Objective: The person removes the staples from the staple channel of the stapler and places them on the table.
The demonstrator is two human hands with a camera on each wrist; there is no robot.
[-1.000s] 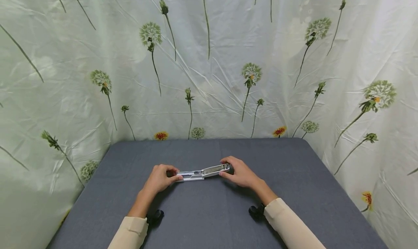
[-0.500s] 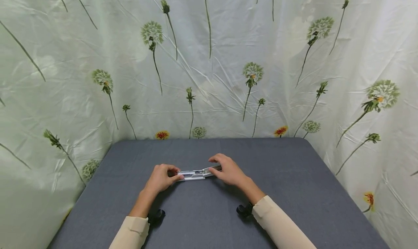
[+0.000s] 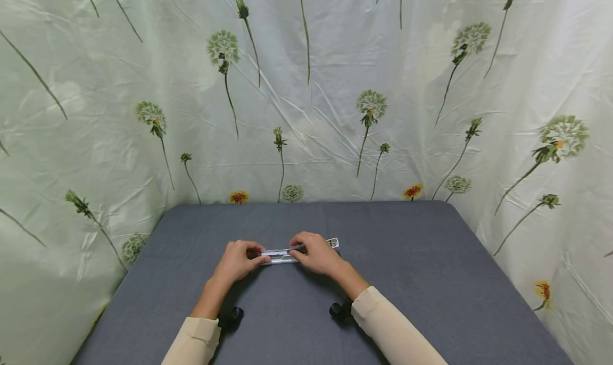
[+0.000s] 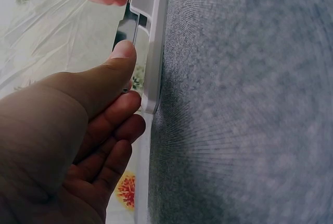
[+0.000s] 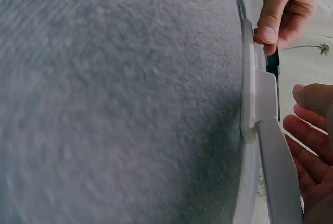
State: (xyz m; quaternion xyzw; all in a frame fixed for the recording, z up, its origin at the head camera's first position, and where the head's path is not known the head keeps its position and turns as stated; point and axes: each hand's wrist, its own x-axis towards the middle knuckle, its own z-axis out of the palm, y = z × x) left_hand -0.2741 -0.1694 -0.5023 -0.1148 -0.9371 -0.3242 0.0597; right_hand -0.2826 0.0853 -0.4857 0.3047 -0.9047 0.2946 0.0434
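Observation:
A pale grey-white stapler lies on the cloth, its top cover swung back to the right and tilted up. With thumb and index finger my left hand pinches the left end of its dark staple rail, just above the base. My right hand is over the stapler's middle, near the hinge. In the right wrist view its thumb and loosely bent fingers stand apart, fingertips close beside the rail. From the head view this hand hides most of the cover, whose far end shows behind the knuckles.
A dark grey cloth covers the table. Behind it and at both sides hangs a white curtain with dandelion prints. Black wrist cameras sit under both wrists, near the cloth.
My right hand has let go of the cover's end and moved left along the stapler to its middle. The left hand keeps its pinch in place.

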